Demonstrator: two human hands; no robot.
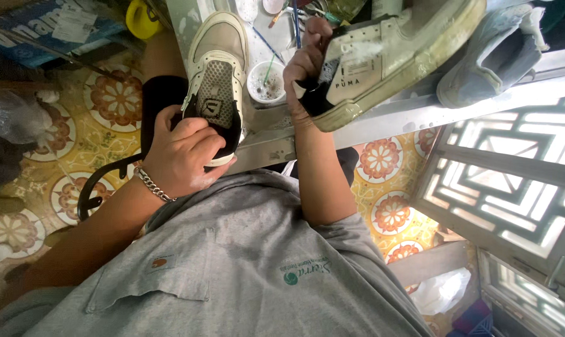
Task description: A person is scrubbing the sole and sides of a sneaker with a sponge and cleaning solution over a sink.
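Note:
My left hand (186,153), with a chain bracelet on the wrist, grips the black-lined heel of a beige sneaker (217,56) whose toe points away from me. My right hand (304,65) holds a second sneaker (407,43), white with a black heel and a dirty off-white sole, by its heel end and lifts it above the table edge, tilted on its side. Both shoes are over my lap, in front of my grey shirt.
A metal table (382,118) carries a small white cup of foamy liquid (267,81) with a stick in it, brushes and a grey shoe (488,62). Patterned floor tiles, a black chair frame (101,181), a yellow object (142,19) and a white lattice window (513,168) surround me.

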